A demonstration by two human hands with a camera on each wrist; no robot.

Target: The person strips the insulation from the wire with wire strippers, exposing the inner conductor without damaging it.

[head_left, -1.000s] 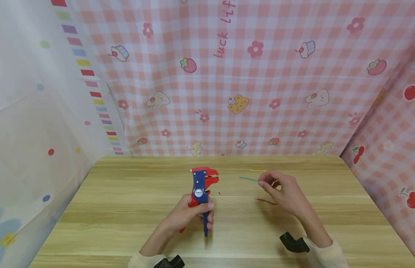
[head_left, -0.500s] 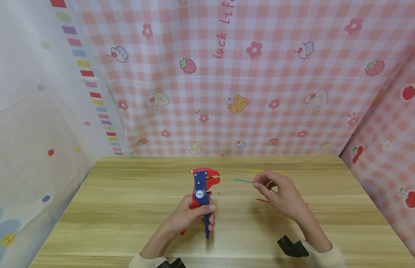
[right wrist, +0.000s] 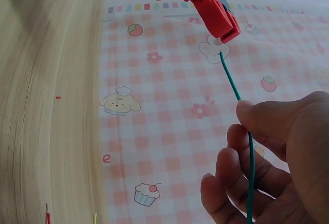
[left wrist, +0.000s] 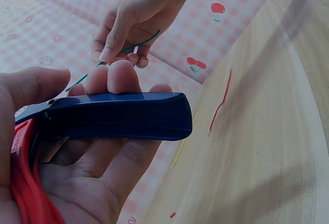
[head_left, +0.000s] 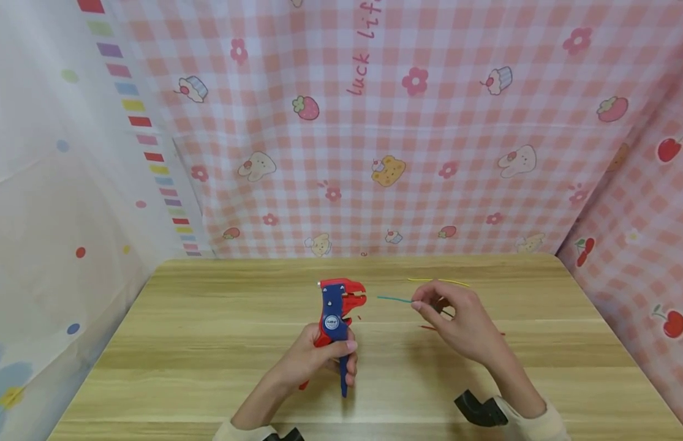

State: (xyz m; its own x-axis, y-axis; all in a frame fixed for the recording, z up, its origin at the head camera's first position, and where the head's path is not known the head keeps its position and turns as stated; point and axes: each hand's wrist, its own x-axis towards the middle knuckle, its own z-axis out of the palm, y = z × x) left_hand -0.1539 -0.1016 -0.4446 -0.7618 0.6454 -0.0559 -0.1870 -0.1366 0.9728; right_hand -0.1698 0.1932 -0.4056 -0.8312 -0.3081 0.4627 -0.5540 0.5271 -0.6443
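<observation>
A red and blue wire stripper (head_left: 334,306) stands upright in my left hand (head_left: 313,358), its jaws parted and pointing right. In the left wrist view my fingers curl round its blue handle (left wrist: 118,116). My right hand (head_left: 457,315) pinches a green wire (head_left: 394,299) between thumb and fingertips. One end of the wire points left at the stripper's jaws, a short gap away; the right wrist view shows that free end (right wrist: 230,75) just short of the red jaws. The other end trails past the palm.
Behind my right hand a yellow wire (head_left: 413,280) lies on the wooden table (head_left: 209,343). A red wire (left wrist: 222,100) lies partly under that hand's outline in the head view. A tiny red scrap (head_left: 359,318) sits near the stripper. A patterned curtain (head_left: 341,135) borders the table's back.
My right hand has moved left with the green wire, bringing its end closer to the wire stripper. My left hand and the stripper have shifted slightly right and down in the head view.
</observation>
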